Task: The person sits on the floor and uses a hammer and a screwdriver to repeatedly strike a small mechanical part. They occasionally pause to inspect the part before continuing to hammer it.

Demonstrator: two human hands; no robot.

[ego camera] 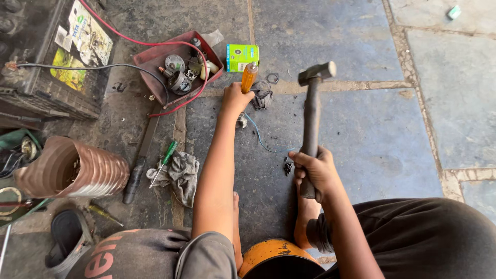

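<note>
Hammer (311,111): steel head up top, long dark handle, held upright over the stone floor (372,129), head raised near the floor joint. Looks head-heavy and stiff; best taken low on the handle for swing, which is where it's held. Handle looks worn, maybe greasy, so prob. a bit slick.

Right hand (316,173): grip fully closed round the handle's lower end, fingers wrapped, no gap.

Orange-handled tool (249,76), likely a screwdriver or chisel: stands upright w/ tip down toward a small dark part on the floor, partly hidden. Light, rigid, smooth plastic handle; take it mid-handle, leaving the butt end clear.

Left hand (236,98): grip closed round that tool just below the orange handle top, arm stretched fwd.

Around: dark rag (262,97) touching the tool's right side, small ring (273,78) beside it, green box (242,57) just behind. Red tray (175,64) of small parts to the left, red and black cables across it. Green-handled screwdriver (164,163) on a grey cloth (183,175), corrugated copper-coloured can (72,168) further left. Bare feet near the orange round object (276,253) at bottom.
</note>
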